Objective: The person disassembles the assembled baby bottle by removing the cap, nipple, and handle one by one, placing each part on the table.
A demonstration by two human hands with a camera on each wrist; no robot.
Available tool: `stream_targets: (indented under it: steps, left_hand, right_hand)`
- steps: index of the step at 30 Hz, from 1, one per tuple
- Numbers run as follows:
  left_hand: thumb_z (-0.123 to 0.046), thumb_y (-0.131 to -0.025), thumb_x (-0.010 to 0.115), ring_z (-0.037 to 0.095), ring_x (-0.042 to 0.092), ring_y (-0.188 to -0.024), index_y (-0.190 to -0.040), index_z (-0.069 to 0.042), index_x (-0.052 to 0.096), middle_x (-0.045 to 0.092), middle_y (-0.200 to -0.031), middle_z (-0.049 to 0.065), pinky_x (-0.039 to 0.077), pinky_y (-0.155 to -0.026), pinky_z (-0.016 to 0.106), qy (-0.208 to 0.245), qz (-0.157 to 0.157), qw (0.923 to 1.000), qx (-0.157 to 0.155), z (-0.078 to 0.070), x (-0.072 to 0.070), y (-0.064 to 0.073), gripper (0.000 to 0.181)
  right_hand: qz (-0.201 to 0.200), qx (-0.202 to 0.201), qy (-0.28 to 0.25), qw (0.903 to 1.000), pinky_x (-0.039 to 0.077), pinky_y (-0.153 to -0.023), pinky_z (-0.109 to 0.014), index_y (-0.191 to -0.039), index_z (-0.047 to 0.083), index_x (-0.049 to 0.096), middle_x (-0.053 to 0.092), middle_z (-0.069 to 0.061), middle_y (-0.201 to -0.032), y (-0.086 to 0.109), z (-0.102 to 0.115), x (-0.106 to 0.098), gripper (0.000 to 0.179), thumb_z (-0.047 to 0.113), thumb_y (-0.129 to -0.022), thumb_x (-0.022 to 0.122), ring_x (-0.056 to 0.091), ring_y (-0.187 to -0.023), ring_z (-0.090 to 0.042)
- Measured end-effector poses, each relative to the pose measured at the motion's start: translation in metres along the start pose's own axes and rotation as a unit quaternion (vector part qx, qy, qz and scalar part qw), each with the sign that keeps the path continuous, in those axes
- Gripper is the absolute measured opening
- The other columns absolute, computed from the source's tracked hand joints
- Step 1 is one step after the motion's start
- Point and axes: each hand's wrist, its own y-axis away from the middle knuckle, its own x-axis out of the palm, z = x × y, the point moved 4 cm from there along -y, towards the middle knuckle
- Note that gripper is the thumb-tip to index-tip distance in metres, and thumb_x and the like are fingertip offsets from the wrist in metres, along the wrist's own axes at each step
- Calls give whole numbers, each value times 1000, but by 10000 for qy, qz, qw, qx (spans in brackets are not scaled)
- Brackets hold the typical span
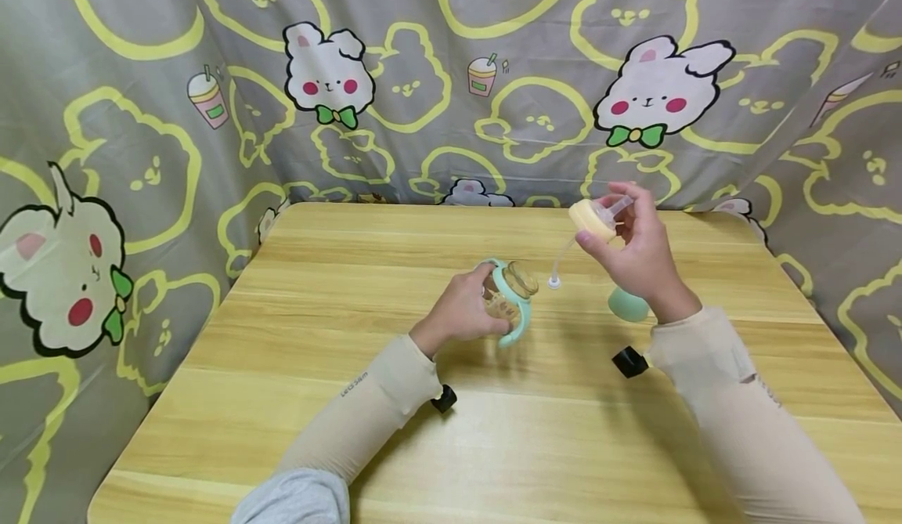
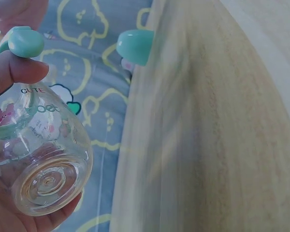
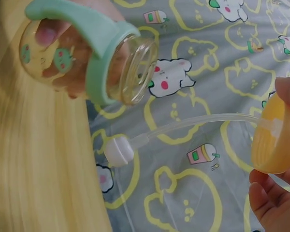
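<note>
My left hand (image 1: pixel 461 305) grips a clear amber baby bottle (image 3: pixel 63 58) with a mint-green two-handled collar (image 3: pixel 99 72). The bottle is tilted, its uncovered threaded mouth facing right; its round base faces the camera in the left wrist view. My right hand (image 1: pixel 641 254) holds a pale yellow screw ring (image 1: pixel 590 220) with a clear nipple (image 1: pixel 620 207) by its rim, higher and to the right of the bottle. From the ring's underside hangs a thin clear straw (image 3: pixel 198 123) ending in a white weighted tip (image 3: pixel 120 151), which is apart from the bottle mouth.
A mint-green dome-shaped cap (image 1: pixel 627 305) stands on the wooden table (image 1: pixel 338 312), beneath my right hand in the head view. Behind the table hangs a grey patterned curtain (image 1: pixel 416 77). Both wrists carry small black mounts (image 1: pixel 629 362).
</note>
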Motion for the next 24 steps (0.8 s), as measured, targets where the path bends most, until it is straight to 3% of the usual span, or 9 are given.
stream_targets:
  steps: [9,16,24]
  left_hand:
    - [-27,-63,80,24,61,-96,-128,-10,48,65,-106,11,51,-75,30,23,-101,9999,10,0,-5,1,75]
    - [-27,-63,81,24,61,-95,-129,-9,48,65,-106,13,51,-75,30,45,-73,10000,-9,0,-4,1,76]
    - [-26,-63,81,25,62,-97,-129,-9,48,65,-107,11,51,-76,31,64,-66,10000,27,1,-3,0,75]
  right_hand:
    - [145,137,625,9978,39,-78,-21,-140,1,35,53,-15,-118,9,-18,4,70,6,-82,73,47,-89,-13]
    - [302,450,620,9966,38,-79,-21,-140,-2,36,53,-20,-123,18,-30,12,69,3,-82,73,47,-93,-16]
    - [400,724,527,9952,40,-79,-20,-141,0,36,53,-18,-120,30,-49,21,71,6,-82,75,49,-92,-15]
